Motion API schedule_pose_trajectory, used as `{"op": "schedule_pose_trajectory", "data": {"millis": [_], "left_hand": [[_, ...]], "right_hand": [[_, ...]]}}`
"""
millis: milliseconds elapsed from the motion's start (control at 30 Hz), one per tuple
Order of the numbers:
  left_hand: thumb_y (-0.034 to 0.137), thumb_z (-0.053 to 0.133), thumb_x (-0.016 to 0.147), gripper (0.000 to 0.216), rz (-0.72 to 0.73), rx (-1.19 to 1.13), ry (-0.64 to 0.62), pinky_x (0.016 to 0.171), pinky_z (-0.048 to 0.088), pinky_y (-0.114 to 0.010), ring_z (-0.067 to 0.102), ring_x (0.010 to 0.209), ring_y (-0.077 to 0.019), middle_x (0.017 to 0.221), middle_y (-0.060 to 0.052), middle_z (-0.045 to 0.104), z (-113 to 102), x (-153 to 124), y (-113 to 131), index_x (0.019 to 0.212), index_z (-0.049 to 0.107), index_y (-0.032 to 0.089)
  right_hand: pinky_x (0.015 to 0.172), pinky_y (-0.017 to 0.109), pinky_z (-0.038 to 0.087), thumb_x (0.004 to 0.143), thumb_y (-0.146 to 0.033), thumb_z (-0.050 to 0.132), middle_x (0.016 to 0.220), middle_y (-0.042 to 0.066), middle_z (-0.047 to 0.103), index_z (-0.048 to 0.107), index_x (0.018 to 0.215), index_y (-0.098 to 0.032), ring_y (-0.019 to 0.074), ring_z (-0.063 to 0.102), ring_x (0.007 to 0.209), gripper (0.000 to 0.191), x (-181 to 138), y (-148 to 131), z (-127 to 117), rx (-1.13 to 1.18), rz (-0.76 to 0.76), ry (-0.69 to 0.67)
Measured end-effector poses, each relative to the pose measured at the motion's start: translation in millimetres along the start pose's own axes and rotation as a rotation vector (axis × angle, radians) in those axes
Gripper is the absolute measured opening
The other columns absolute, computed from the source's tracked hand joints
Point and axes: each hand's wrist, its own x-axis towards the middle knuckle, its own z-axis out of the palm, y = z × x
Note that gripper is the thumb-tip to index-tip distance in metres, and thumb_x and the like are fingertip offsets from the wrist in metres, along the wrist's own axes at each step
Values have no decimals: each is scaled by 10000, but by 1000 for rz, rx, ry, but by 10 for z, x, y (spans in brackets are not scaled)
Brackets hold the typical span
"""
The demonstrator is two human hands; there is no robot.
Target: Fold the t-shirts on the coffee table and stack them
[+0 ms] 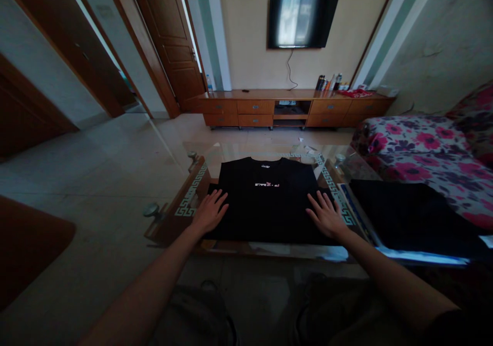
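Observation:
A black T-shirt (pixel 267 202) with a small white and pink print on the chest lies flat, sleeves folded in, on a glass-topped coffee table (pixel 185 202). My left hand (pixel 210 211) rests flat on the shirt's lower left edge, fingers spread. On the lower right edge my right hand (pixel 326 213) lies flat too, fingers apart. Neither hand holds anything.
A dark cloth pile (pixel 408 217) lies on the table's right part. A floral sofa (pixel 423 151) stands to the right. A wooden TV cabinet (pixel 292 107) with bottles, a wall TV (pixel 302 18) and wooden doors (pixel 173 43) are beyond, across a tiled floor.

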Motion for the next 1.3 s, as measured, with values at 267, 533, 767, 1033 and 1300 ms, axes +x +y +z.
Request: {"op": "schedule_pose_trajectory", "data": {"millis": [267,533,767,1033,1300], "left_hand": [[469,322,1056,503,119,-4,31,1242,252,-463,402,1467,-255,1568,-73,477,-71,23,493,1439,562,250],[604,301,1022,687,124,-48,-165,1263,153,-474,191,1563,-254,1692,-29,224,-12,-136,574,1630,237,291],[578,253,1025,734,154,-41,-144,1274,106,-446,136,1574,-255,1688,-81,220,53,27,1085,1635,222,171],[482,441,948,828,368,-4,-212,1278,49,-463,42,1583,-264,1708,-74,116,266,171,1747,1651,116,189],[543,368,984,766,308,-69,-172,1275,115,-436,122,1577,-236,1703,-61,171,251,102,1664,1645,173,207]], "right_hand": [[1241,554,140,1047,-534,247,1702,76,186,300,1622,-251,289,160,1561,643,-96,-319,-198,-13,-131,125],[1183,710,56,1000,-693,236,1715,72,104,162,1645,-319,352,39,1571,750,-215,-382,-140,63,-161,-66],[1242,591,40,1003,-691,189,1698,145,99,158,1649,-123,336,65,1573,861,-96,-1018,-260,192,-208,-22],[1265,492,100,1051,-575,162,1698,115,91,155,1648,-110,279,79,1577,757,-30,-1812,-320,390,-426,-38],[1266,483,108,1023,-649,231,1702,100,71,165,1651,-160,276,109,1574,799,-81,-1440,-245,291,-395,-50]]}}
